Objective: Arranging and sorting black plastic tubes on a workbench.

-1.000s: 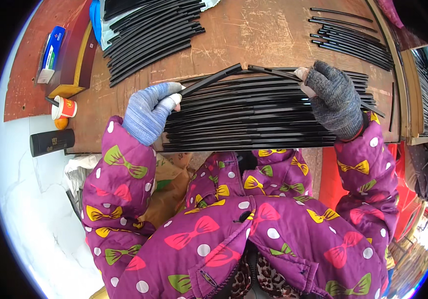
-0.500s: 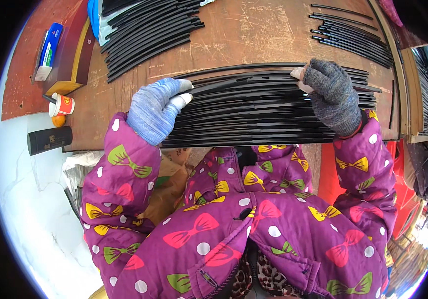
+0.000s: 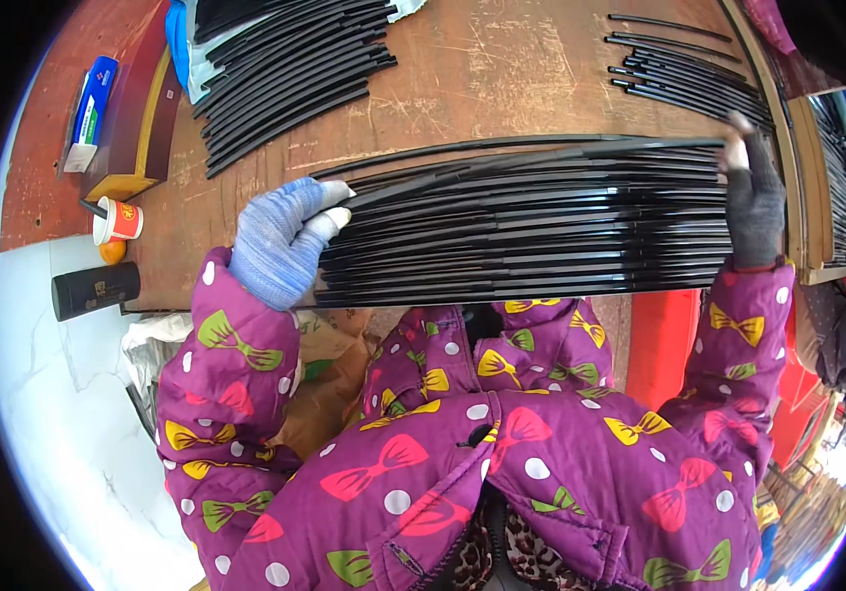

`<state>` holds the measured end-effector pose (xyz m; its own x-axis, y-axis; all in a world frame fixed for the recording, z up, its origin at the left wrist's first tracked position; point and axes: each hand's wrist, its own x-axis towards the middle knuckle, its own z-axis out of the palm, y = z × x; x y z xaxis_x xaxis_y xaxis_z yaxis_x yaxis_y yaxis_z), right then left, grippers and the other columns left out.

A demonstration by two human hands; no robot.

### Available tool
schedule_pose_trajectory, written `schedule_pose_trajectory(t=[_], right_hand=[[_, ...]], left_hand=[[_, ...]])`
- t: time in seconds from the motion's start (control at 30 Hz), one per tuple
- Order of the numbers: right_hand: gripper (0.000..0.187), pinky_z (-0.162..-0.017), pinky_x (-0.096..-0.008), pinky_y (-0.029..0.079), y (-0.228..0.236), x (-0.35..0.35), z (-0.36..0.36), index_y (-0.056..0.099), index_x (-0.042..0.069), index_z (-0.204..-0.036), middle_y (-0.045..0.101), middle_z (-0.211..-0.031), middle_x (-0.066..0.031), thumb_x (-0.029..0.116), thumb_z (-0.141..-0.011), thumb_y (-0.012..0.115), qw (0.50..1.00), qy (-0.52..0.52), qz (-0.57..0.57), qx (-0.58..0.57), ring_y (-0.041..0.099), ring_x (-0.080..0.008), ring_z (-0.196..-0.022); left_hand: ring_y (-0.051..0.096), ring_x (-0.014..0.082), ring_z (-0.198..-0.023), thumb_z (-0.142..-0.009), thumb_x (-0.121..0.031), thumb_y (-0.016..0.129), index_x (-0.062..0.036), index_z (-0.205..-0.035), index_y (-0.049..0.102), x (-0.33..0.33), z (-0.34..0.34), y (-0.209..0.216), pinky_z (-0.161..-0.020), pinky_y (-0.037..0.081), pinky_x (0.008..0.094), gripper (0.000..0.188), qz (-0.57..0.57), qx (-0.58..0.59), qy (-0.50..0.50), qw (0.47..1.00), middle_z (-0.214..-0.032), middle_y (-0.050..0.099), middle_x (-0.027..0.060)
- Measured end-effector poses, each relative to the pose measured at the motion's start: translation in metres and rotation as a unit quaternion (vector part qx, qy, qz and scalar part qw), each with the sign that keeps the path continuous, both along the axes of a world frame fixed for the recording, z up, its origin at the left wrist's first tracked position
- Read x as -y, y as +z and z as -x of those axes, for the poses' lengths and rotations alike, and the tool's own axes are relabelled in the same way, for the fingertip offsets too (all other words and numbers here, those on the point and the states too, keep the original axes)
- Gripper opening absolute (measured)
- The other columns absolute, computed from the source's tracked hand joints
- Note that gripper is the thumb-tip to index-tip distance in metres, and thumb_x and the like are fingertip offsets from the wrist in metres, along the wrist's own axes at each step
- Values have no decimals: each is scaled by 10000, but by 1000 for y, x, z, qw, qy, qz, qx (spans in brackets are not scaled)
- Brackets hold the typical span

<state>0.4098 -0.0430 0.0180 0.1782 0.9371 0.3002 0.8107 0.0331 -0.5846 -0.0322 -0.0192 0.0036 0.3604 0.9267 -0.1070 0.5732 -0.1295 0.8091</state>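
My left hand (image 3: 280,236), in a light blue knitted glove with pale fingertips, pinches the left end of a long, thin black strip (image 3: 443,181). The strip bows slightly as it runs to the right. At its far right end my right hand (image 3: 756,202), in a dark grey glove with bare fingertips, is closed on it; those fingertips are smeared by motion. Below the strip, many similar black strips (image 3: 521,231) lie side by side along the near table edge, their ends partly hidden by my hands.
Black tubes (image 3: 290,94) are heaped at the back left, and a smaller group of black rods (image 3: 684,79) lies at the back right. On the left are a dark red box (image 3: 132,123), a blue-white carton (image 3: 93,113), a paper cup (image 3: 120,221) and a black case (image 3: 96,289).
My right hand has moved right, from above the strips to the held strip's right end. My left hand has shifted slightly left and down, still pinching the strip.
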Motion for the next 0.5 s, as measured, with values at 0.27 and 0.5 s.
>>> schedule_pose_trajectory(t=[0.27,0.5], right_hand=[[413,-502,-196,385,-4,13,21,500,-17,-1156,571,-730,-49,300,-891,494,917,46,21,-396,492,-87,-545],[328,-501,-212,459,-1,27,102,576,-6,-979,585,-698,-63,295,-850,579,881,140,129,-432,557,-101,-554]], left_hand=[[540,93,-675,-763,11,595,4,-947,634,5,-1,0,-614,430,222,189,-10,43,-26,999,-771,585,39],[556,153,-658,-746,30,587,15,-933,628,12,-15,0,-621,435,252,192,-82,-2,-61,995,-745,584,75]])
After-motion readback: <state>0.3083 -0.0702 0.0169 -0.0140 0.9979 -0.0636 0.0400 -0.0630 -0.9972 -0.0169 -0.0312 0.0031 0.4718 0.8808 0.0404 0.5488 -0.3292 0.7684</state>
